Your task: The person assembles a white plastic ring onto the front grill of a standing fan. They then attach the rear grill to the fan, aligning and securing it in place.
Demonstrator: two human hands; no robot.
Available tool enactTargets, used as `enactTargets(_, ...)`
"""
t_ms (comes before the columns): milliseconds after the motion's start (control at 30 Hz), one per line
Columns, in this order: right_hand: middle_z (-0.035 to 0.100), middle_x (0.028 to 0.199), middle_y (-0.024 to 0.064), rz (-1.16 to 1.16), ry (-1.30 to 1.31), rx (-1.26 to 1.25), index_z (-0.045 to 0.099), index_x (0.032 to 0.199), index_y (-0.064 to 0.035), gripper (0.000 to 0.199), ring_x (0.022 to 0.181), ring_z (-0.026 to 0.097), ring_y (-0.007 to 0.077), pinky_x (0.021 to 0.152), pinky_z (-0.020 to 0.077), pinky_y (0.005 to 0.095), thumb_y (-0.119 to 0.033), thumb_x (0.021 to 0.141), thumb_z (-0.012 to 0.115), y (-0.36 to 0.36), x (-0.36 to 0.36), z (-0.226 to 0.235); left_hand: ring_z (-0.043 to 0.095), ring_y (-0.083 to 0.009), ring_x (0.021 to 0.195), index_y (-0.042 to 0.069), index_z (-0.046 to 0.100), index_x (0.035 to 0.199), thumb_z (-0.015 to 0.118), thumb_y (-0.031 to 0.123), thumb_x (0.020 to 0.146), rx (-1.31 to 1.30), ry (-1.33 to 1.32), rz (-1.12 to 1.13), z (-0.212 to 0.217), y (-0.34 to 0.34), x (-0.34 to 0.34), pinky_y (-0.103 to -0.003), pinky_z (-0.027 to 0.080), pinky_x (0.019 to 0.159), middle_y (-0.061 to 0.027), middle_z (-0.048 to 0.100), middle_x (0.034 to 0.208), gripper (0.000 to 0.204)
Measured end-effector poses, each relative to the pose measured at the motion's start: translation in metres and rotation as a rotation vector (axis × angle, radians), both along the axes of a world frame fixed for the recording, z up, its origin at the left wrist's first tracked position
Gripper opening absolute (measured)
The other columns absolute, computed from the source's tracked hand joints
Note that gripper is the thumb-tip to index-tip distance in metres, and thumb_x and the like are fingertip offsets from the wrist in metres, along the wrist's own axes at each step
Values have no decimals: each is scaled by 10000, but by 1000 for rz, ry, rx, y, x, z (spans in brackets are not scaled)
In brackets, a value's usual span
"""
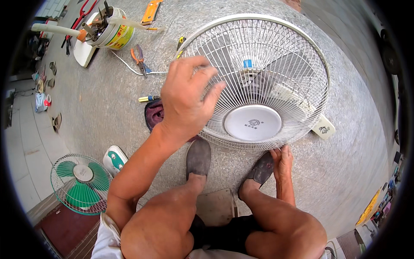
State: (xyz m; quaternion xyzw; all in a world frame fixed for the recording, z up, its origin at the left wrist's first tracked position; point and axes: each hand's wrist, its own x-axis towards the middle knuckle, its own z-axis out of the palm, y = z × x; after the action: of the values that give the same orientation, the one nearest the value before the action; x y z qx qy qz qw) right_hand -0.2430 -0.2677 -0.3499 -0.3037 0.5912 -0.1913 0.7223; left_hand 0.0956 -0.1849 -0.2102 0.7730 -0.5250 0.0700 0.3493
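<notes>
Speckled stone floor, tools along its far edge: bucket (110,30) of tools, pliers (139,59), screwdriver (148,98). White fan (258,82) lies face-up mid-floor, just past the feet. Left hand (187,97) spread on the grille's left rim, fingers curled over the wires. Right hand (281,160) pinches the near rim. Step looks like grille work; next calls for a steady two-sided grip. Green fan (81,183) near-left.

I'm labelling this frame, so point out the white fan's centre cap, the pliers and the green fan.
Centre cap (252,122), head view, middle of the round disc.
Pliers (139,57), head view, at the orange handles.
Green fan (82,183), head view, on a blade.
</notes>
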Motion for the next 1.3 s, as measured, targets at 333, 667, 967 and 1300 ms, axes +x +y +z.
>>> enactTargets(333,503,1304,120,10,-136,-56,376,1333,18,530,1133,542,250,979,423,398,-349,973,505,-1,-2,-11,582,-253,691,23,629,1057,732,148,740,72,113,101,9,-22,9,-351,463,602,-102,546,836,356)
enactTargets(667,540,1247,98,89,-66,-79,416,1290,4,482,1080,564,225,949,432,394,-341,970,516,-2,-6,-16,511,-76,584,-8,649,1047,698,88,812,12,353,51,10,-24,16,-217,398,498,-24,574,732,259)
enactTargets(967,537,1237,103,-26,-137,-85,445,1300,0,488,1075,548,210,938,432,385,-309,939,557,1,1,-13,584,-125,472,-104,502,1215,581,204,907,17,1325,146,56,-39,5,-173,358,389,-110,645,702,443)
enactTargets(1300,522,1281,103,13,-95,-94,432,1337,1,537,1137,519,217,963,417,401,-302,920,583,1,-5,-19,567,-152,490,-82,548,1143,548,208,909,5,1444,256,67,-37,5,-227,367,414,-56,589,655,373)
